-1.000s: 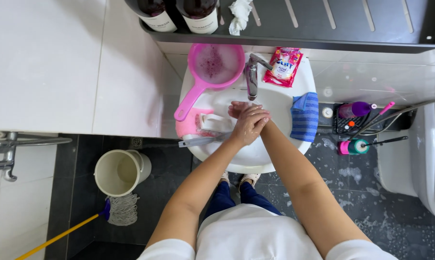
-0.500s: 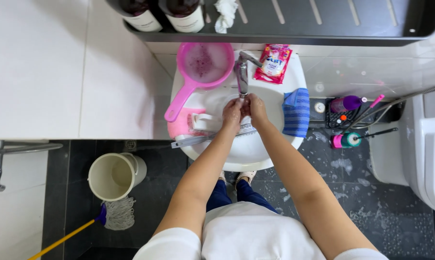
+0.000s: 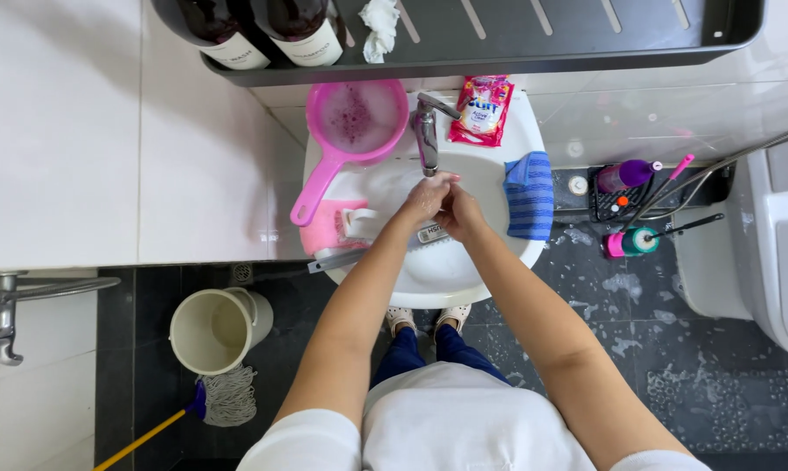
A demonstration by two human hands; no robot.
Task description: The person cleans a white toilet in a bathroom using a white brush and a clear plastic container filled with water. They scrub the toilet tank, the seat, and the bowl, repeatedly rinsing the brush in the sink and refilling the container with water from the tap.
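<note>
Rubbing together under the tap (image 3: 426,135), the left hand (image 3: 425,199) and right hand (image 3: 460,212) press palm to palm over the white sink (image 3: 463,288), grasping only each other; a pink scoop (image 3: 350,126) rests on the rim, within reach.

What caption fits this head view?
Both hands, left hand and right hand, pressed together under the faucet over a white sink.
</note>
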